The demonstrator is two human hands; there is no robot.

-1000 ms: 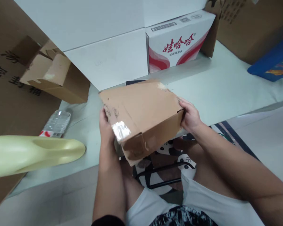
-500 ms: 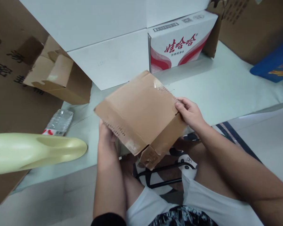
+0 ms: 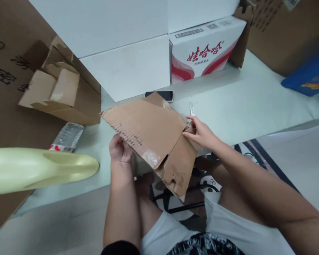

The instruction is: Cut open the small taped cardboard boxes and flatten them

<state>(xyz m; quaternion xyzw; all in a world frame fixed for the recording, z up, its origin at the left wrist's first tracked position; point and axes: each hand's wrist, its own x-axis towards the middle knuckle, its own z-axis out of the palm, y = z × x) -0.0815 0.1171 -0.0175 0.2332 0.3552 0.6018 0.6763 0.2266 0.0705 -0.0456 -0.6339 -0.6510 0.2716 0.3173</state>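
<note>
A brown cardboard box is held tilted over the table's front edge, above my lap. Its near side flap hangs down towards me. My left hand has its fingers curled at the left edge of the box, partly hidden behind the cardboard. At the right edge, my right hand pinches a corner of the cardboard between thumb and fingers. Just beyond my right hand lies a small white utility knife. Behind the box a phone lies partly covered from view.
A white bottled-water carton stands at the back, beside white boxes. On the left are an opened cardboard box, a clear plastic-wrapped packet and a pale yellow object reaching over the table. A blue container stands at right.
The cardboard box has tilted and moved slightly left and down, uncovering the phone and utility knife. My right hand has shifted left with its edge, and the near flap has swung outward.
</note>
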